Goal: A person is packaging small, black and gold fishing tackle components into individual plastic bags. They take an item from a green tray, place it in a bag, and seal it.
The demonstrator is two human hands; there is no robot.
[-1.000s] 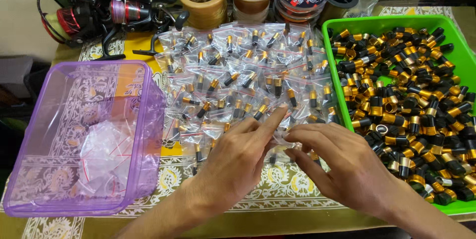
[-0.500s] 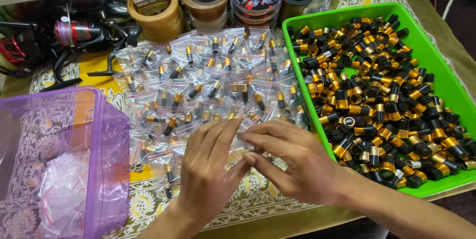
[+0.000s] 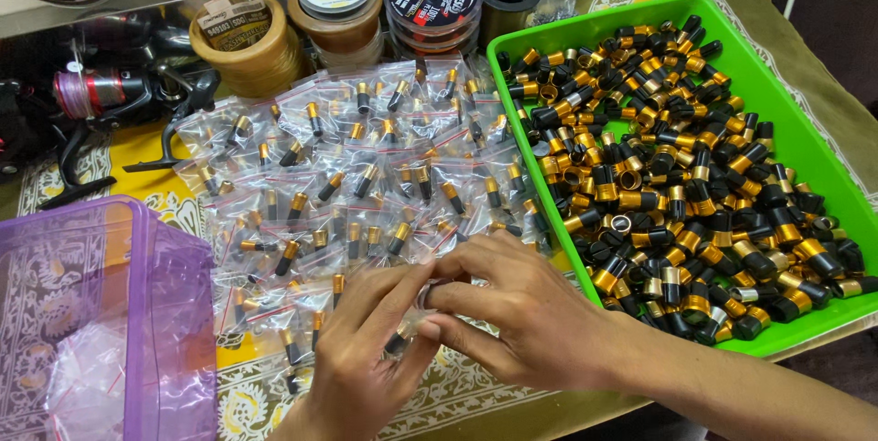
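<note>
My left hand (image 3: 366,354) and my right hand (image 3: 517,313) meet near the table's front edge, both pinching one small clear zip bag (image 3: 409,329) with a black-and-gold cylindrical part inside. Just beyond the fingers lies a spread of several identical filled small bags (image 3: 357,176), each holding one such part. To the right stands a green tray (image 3: 800,144) heaped with several loose black-and-gold parts (image 3: 677,176). The bag between my fingers is mostly hidden by them.
A purple translucent plastic box (image 3: 137,313) with empty clear bags inside stands at the front left. Fishing reels (image 3: 101,98) lie at the back left. Spools of line (image 3: 338,2) and tape rolls stand along the back. A patterned cloth (image 3: 274,404) covers the table.
The view has shifted, so everything sits further left and closer. Both hands stay together over the same small bag, fingers working at it.
</note>
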